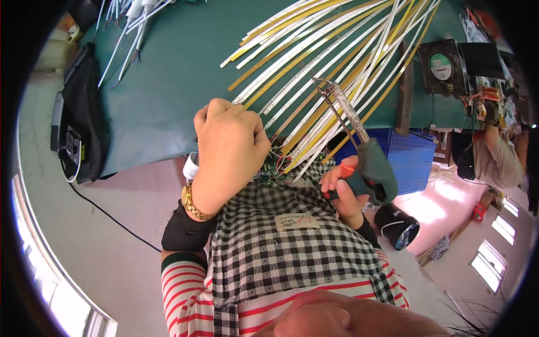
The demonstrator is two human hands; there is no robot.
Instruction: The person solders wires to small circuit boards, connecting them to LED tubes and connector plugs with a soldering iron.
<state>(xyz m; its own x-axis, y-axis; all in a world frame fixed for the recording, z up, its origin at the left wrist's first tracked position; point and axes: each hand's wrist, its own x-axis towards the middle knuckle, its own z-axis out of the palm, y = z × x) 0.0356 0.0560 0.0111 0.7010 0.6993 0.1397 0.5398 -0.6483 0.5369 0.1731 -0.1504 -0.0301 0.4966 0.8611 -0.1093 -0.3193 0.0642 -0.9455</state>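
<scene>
My right hand (347, 194) is wrapped round the handle of a dark green soldering gun (377, 168). The gun's metal barrel and bent tip point up and to the left, over a fan of long, thin white and yellow strips (314, 67). My left hand (233, 143) is closed at the table's near edge, beside the near left ends of the strips. Its fingertips are turned down and hidden, so what they grip does not show. Between my hands, small green circuit boards (273, 168) with thin wires lie at the edge, against my checked apron (281, 241).
A green table (157, 112) spreads ahead. White cables (132, 33) lie at its far left, a black bag (84, 112) at its left edge. On the right are a square black fan (441, 66), a blue crate (412, 163), a black bucket (396, 224) and another person's arm (497, 160).
</scene>
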